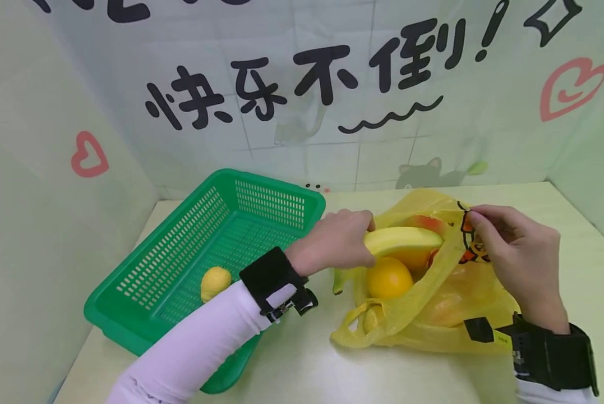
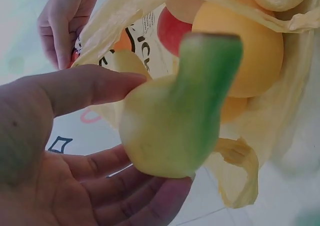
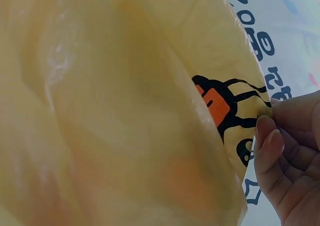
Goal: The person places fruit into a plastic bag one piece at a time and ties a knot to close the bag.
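My left hand (image 1: 336, 240) grips a yellow banana (image 1: 407, 239) at the mouth of a yellow plastic bag (image 1: 463, 338). The banana's green stem end (image 2: 210, 68) faces the left wrist camera, with the thumb on one side and the fingers curled under the other. My right hand (image 1: 526, 252) pinches the bag's edge between thumb and fingertips, holding that side up. Inside the bag lie an orange (image 1: 388, 278), a red fruit (image 2: 171, 30) and other round fruit, partly hidden by the plastic.
A green slotted basket (image 1: 276, 180) stands left of the bag, a yellow lemon (image 1: 215, 283) in it. My left forearm crosses over the basket's near side. White walls with printed lettering (image 1: 327, 73) enclose the pale table (image 1: 302, 359) at the back and sides.
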A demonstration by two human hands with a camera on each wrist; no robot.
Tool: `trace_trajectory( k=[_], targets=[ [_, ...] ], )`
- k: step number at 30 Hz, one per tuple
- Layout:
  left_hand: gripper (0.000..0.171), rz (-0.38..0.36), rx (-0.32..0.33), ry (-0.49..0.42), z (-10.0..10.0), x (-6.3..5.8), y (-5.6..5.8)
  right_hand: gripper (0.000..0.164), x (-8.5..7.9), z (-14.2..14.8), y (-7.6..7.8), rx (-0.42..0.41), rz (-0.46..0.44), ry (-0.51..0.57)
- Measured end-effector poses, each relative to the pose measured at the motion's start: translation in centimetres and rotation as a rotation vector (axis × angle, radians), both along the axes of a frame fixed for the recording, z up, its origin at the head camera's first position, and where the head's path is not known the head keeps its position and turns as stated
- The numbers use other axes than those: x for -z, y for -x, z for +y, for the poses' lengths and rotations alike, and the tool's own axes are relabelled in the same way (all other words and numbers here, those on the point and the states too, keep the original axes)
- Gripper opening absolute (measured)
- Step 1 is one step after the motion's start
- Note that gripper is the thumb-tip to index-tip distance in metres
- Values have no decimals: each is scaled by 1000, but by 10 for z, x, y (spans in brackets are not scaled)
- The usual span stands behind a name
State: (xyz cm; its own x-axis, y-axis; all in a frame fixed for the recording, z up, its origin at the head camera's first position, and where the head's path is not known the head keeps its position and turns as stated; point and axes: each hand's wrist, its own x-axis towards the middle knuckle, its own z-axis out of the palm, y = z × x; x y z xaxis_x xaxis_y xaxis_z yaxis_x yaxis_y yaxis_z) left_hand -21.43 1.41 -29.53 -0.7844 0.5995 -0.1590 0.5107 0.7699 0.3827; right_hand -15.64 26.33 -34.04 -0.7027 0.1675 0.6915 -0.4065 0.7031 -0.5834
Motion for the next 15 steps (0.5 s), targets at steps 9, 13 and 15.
trace_trajectory(
  k=[9,13,15],
  targets=[
    [24,-39,27,-22,19,13,2,16,-2,3,-1,23,-38,42],
    [25,-33,51,-21,27,23,5,17,-2,4,-1,29,-42,41],
    [24,-22,71,-21,32,26,6,17,-2,4,-1,30,-39,39]
  ],
)
